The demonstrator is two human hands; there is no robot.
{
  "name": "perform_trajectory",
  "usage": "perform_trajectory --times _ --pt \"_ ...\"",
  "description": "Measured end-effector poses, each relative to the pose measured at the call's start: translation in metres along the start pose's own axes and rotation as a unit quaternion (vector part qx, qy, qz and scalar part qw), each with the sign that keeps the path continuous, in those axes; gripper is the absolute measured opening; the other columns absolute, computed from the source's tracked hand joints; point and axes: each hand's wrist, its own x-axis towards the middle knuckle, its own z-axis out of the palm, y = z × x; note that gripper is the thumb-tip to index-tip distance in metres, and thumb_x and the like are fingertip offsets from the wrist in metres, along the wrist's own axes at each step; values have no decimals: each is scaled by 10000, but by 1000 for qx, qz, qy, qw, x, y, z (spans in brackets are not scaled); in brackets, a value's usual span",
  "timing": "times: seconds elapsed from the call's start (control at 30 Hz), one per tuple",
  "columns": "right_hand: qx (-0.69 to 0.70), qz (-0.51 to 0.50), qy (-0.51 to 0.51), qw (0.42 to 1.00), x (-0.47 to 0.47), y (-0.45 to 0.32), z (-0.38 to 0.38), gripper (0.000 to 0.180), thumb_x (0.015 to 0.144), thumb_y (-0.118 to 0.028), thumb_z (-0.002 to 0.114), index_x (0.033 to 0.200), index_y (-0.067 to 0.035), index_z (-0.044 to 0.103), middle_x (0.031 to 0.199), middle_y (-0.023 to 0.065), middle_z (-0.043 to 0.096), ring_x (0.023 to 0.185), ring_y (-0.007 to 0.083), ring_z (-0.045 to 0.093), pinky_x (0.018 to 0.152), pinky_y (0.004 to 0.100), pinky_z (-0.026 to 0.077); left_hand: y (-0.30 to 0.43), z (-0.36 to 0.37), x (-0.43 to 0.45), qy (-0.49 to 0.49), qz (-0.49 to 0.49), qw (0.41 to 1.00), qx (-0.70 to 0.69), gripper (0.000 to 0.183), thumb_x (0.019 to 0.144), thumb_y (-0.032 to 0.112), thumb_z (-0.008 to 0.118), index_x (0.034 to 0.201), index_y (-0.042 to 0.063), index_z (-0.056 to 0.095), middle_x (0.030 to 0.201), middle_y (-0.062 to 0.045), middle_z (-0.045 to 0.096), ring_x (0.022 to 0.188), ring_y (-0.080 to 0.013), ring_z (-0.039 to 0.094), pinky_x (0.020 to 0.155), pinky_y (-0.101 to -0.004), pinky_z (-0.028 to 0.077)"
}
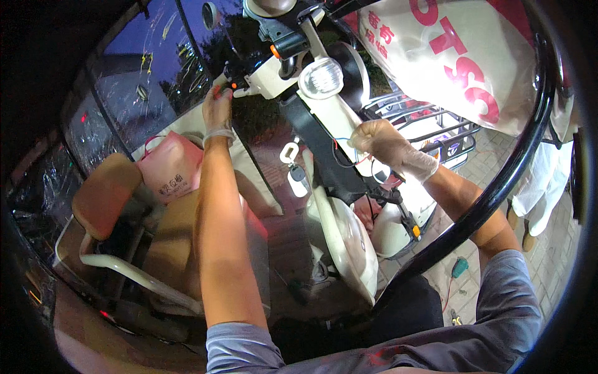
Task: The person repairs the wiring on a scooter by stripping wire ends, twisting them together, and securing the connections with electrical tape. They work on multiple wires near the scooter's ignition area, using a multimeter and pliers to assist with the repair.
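An electric vehicle's handlebar assembly, with a lit round headlamp [321,78] and a white panel [332,114], fills the upper middle. My left hand [218,110], in a thin translucent glove, is at the far handlebar end, fingers around or against the grip [224,79]; the contact is partly hidden. My right hand [373,140], also gloved, has its fingers curled together beside the white panel. Thin red, blue and black wires [345,163] run at its fingertips, and I seem to pinch them. A key with a white ring tag [289,153] hangs from the column.
A black curved tube [495,210] crosses the right side. Beyond it are a metal rack [430,121] and a lettered plastic sheet [448,56]. A brown seat [173,233] and pink bag [170,163] are left. Another person's legs [544,187], a green-handled tool [459,267] and pliers [455,319] are right.
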Motion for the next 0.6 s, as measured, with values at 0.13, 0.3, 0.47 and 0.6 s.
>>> perform_trajectory --times 0.13,0.3,0.47,0.6 --pt "-28 -56 -7 998 0 3 -2 132 888 -118 690 836 3 682 739 4 631 686 67 559 627 254 475 -43 11 73 -72 31 995 63 739 769 207 732 1406 -23 437 1317 -185 588 1188 -252 575 993 -324 428" --pt "-34 -82 -24 996 -5 0 -2 171 889 -165 677 837 -2 666 728 15 620 660 82 560 600 274 477 -64 46 109 -120 -15 993 8 947 721 58 698 1542 30 228 1438 -176 493 1289 -271 491 1042 -333 390" --pt "-3 -26 -11 1000 -9 -7 0 263 847 -214 646 829 46 672 733 78 659 687 111 606 645 302 502 -76 60 114 -74 -28 994 -71 922 697 25 659 1530 22 265 1441 -174 490 1237 -270 527 1027 -317 395" --pt "-39 -61 -5 997 -8 -10 1 260 821 -218 642 805 40 673 689 75 636 664 111 586 608 317 487 -73 50 104 -77 -33 993 -85 876 718 40 658 1512 20 289 1423 -171 502 1226 -265 534 1018 -321 403"
